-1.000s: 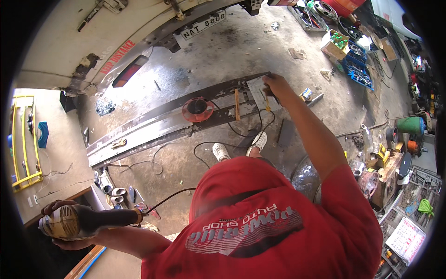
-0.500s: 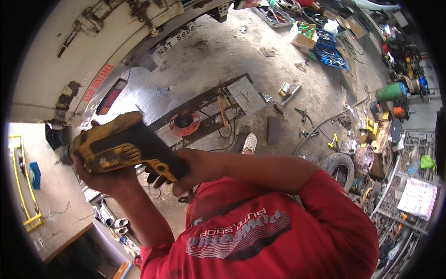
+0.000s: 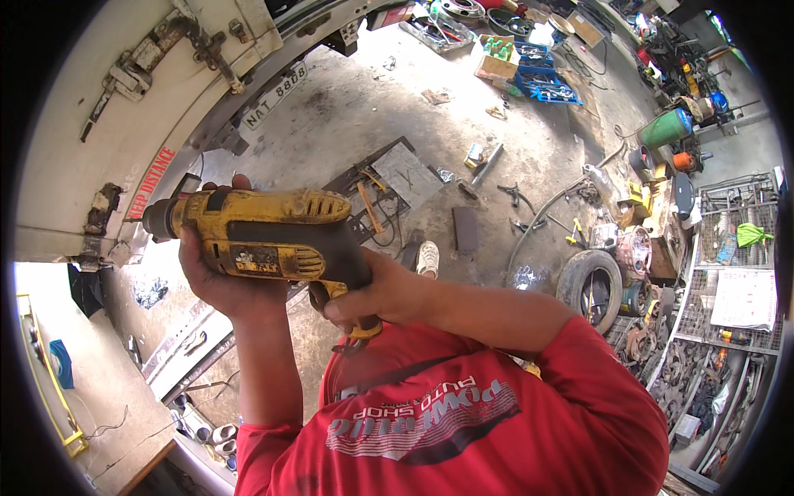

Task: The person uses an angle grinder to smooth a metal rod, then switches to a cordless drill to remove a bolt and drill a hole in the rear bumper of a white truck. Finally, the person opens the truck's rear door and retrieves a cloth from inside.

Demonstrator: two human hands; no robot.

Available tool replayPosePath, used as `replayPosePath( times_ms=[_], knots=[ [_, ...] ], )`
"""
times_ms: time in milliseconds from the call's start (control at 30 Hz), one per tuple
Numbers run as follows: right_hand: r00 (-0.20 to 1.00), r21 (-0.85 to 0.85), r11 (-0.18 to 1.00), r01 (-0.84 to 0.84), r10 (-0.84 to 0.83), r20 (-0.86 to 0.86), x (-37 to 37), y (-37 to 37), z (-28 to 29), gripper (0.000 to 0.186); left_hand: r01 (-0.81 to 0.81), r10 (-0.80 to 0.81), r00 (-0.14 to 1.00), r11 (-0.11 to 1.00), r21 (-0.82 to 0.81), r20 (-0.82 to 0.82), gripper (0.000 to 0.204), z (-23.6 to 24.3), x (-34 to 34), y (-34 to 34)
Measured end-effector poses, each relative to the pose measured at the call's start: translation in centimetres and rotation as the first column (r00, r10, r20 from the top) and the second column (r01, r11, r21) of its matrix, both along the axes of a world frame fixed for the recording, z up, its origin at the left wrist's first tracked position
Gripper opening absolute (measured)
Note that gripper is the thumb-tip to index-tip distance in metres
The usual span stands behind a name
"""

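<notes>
A worn yellow and black power drill [image 3: 273, 236] is held up level in front of my chest, its chuck pointing left toward the pale vehicle panel [image 3: 62, 157]. My left hand [image 3: 236, 285] cradles the front of the drill body from below, fingertips showing over its top edge. Around the black and yellow rear handle my right hand [image 3: 376, 289] is closed, near the trigger. A thin bit stands out of the chuck, close to a rusty hinge [image 3: 103, 211] on the panel; whether they touch I cannot tell.
On the floor ahead lies a dark creeper board [image 3: 339, 194] with a hammer [image 3: 370, 207] on it. A tyre [image 3: 589, 285], a hose and clamps lie to the right, beside a wire rack [image 3: 699, 331]. Farther off are blue tool trays [image 3: 546, 87]. A workbench [image 3: 124, 422] stands at lower left.
The drill has turned from tilted to nearly level and moved slightly right, both hands still on it. The view has shifted, so the vehicle panel and floor items sit differently.
</notes>
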State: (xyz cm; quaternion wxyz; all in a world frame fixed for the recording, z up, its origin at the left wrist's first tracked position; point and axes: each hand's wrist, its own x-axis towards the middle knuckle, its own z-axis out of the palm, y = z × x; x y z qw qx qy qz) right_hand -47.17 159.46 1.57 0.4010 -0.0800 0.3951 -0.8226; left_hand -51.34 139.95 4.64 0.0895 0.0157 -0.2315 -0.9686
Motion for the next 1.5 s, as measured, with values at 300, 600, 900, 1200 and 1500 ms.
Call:
replayPosePath(
  times_ms=[300,600,900,1200,1500],
  knots=[
    [0.995,0.062,0.994,0.091,-0.094,0.039,-0.1,4.5,3.0,0.046,0.001,0.0,0.999,1.0,-0.024,0.037,0.051,0.5,-0.1,4.5],
    [0.701,0.47,0.786,0.402,0.066,-0.711,-2.4,12.7,-0.9,0.058,0.107,-0.076,0.978,0.982,-0.153,0.195,0.048,1.2,1.1,12.8],
    [0.501,0.55,0.747,0.372,0.338,-0.797,-2.6,11.3,0.1,0.076,0.158,-0.166,0.963,0.986,0.055,0.212,0.047,-0.4,3.5,10.1],
    [0.29,0.577,0.682,0.449,0.5,-0.816,-6.3,-8.4,-1.1,0.083,0.183,-0.166,0.917,0.983,-0.013,0.364,0.049,-5.2,0.0,-10.0],
    [0.123,0.579,0.63,0.518,0.615,-0.779,-10.6,-35.1,-5.9,0.088,0.215,-0.228,0.93,0.974,0.078,0.289,0.05,-12.2,-4.6,-37.1]
  ],
)
